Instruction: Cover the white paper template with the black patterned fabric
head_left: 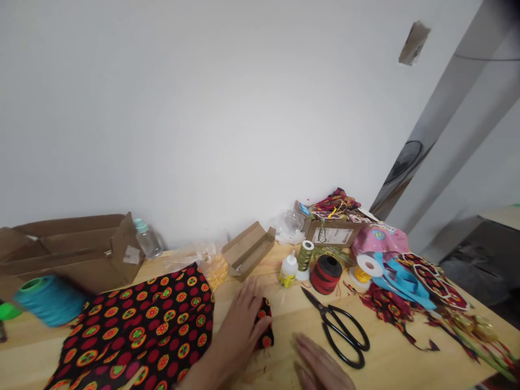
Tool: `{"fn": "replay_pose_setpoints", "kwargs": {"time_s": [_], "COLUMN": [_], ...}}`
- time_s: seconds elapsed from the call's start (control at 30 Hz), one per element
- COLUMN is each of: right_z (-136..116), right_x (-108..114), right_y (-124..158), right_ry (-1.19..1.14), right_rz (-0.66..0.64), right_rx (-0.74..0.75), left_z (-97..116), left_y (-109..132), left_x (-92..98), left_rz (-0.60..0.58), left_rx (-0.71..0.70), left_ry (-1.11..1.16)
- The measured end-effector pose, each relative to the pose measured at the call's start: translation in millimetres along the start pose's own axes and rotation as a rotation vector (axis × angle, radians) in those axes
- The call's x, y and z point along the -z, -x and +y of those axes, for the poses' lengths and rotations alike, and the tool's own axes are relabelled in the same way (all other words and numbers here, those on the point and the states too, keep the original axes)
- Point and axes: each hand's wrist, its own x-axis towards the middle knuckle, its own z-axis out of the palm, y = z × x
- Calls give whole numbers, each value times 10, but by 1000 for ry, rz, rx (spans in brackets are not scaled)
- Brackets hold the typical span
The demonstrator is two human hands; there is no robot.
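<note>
Head cam: L hand (242,314) flat over cloth pc (266,327), best pressed evenly; R hand (323,364) apart, outstretched; scissors (324,311) beside it

Head-worn view, forward and downward

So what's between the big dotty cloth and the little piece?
In the head view, the left hand and some wooden table lie between the big cloth and the little piece.

- Cloth piece (267,330) at the left fingers (247,303): black, orange-red round motifs
- Large cloth (150,325) left of them: black, crimson dots, orange-ringed flowers
- Scissors (324,310) beside the right fingers (312,351): black handles
</note>
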Motion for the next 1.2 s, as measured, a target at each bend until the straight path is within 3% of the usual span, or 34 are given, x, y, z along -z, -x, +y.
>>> {"fn": "replay_pose_setpoints", "kwargs": {"time_s": [0.13,0.3,0.4,0.57,0.77,0.9,1.03,1.13,1.2], "right_z": [-149,-312,-317,-318,-307,-320,-356,-388,-417], "right_x": [-23,-341,-554,-740,-659,-607,-571,-526,-486], "right_y": [-292,-539,-535,-519,-621,-738,-855,-898,-923], "right_ry": [82,6,-99,-308,-420,-548,-1024,-1261,-1347], "right_rz": [-151,-192,-137,84,79,180,284,304,263], "right_rx": [-29,-171,-206,-353,-467,-533,-671,-789,-807], "left_z": [-187,-291,-314,-385,-398,-369,-348,-302,-266], "left_y": [254,407,413,422,410,404,404,341,263], "left_x": [13,-142,-200,-280,-339,-338,-270,-101,54], "left_rz": [32,6,33,57,110,132,190,347,358], "left_rx": [67,95,93,99,96,54,70,262,371], "left_ry": [79,132,164,224,307,382,706,1156,1323]}}
